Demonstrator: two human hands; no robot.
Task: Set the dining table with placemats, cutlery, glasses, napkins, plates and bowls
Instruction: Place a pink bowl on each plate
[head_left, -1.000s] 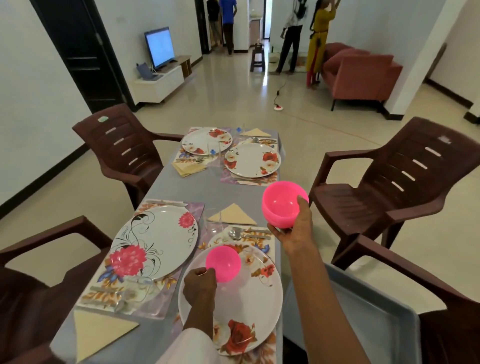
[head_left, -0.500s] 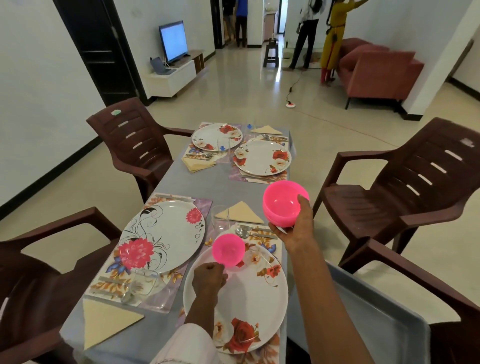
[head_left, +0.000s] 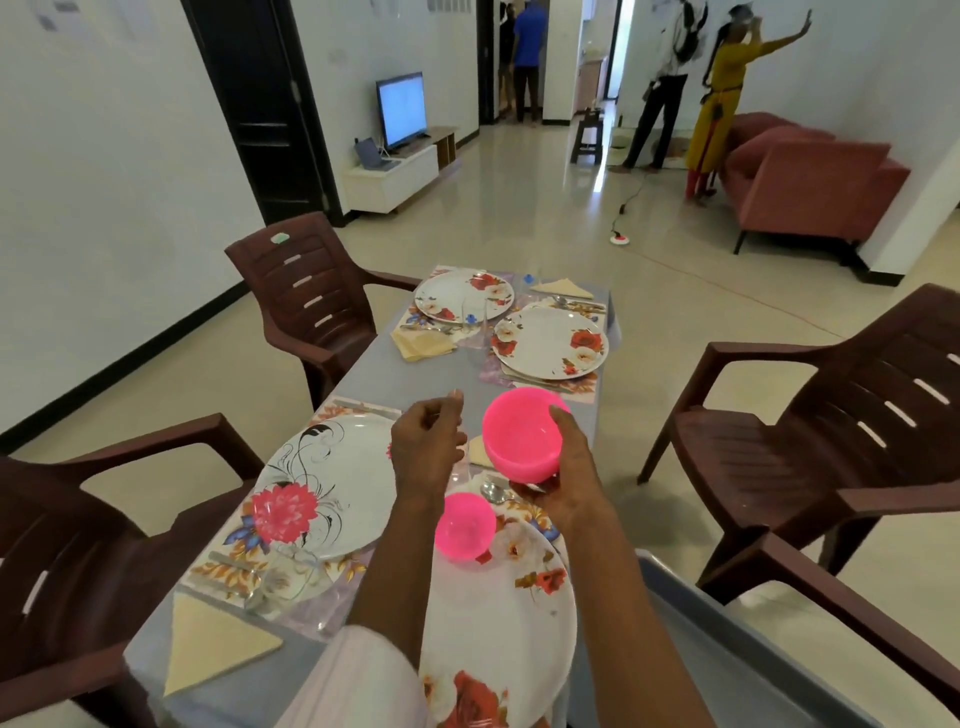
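My right hand (head_left: 563, 483) grips a large pink bowl (head_left: 522, 434) from below and holds it above the table's right edge. A smaller pink bowl (head_left: 464, 526) sits on the near right floral plate (head_left: 498, 623). My left hand (head_left: 428, 447) hovers above that plate beside the large bowl, fingers loosely curled and holding nothing. The near left plate (head_left: 332, 483) with a pink flower lies on a placemat (head_left: 306, 618). Two more floral plates (head_left: 550, 343) (head_left: 462, 296) lie at the far end. Folded cream napkins (head_left: 213, 649) (head_left: 421, 345) rest beside the settings.
Brown plastic chairs stand left (head_left: 306, 296) and right (head_left: 841, 441) of the grey table (head_left: 410, 379). A grey tray (head_left: 727, 660) lies at my lower right. A glass (head_left: 285, 571) stands on the near left mat. People stand far back by a sofa (head_left: 800, 182).
My left hand let go of the small pink bowl, which now rests on the near right plate, and rose toward the large bowl. My right hand kept the large bowl nearly still.
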